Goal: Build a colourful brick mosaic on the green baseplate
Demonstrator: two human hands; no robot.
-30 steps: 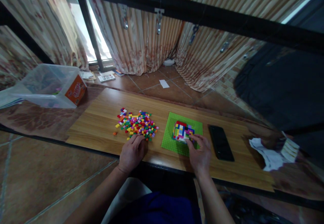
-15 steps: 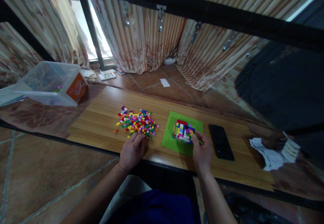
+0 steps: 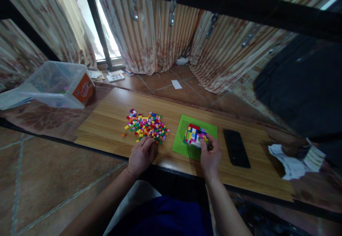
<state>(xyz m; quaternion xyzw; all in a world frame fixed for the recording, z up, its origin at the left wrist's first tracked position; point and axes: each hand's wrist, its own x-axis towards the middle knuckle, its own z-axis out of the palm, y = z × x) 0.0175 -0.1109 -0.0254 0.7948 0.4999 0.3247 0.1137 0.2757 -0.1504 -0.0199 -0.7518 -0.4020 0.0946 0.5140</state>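
A pile of small colourful toy bricks [image 3: 145, 124] lies spread on the wooden table. At the pile's near edge rests my left hand [image 3: 141, 154], its fingers curled together, and what they may hold is hidden. A green studded baseplate [image 3: 180, 141] lies to the right, bearing a boxy multicoloured brick build [image 3: 193, 134] with a red part at its back. My right hand [image 3: 211, 154] is at the build's near right corner, thumb and fingers pinched over its top. Whatever sits between those fingertips is too small to name.
A black phone [image 3: 236, 147] lies right of the baseplate, with crumpled white paper [image 3: 285, 161] farther right. A clear plastic bin [image 3: 56, 83] with an orange label stands at the left. One orange brick [image 3: 124, 135] lies apart from the pile. A dark bar [image 3: 227, 10] crosses overhead.
My right hand has shifted slightly left and farther over the brick build. My left hand stays by the pile, nearly unchanged. The whole view has shifted a little.
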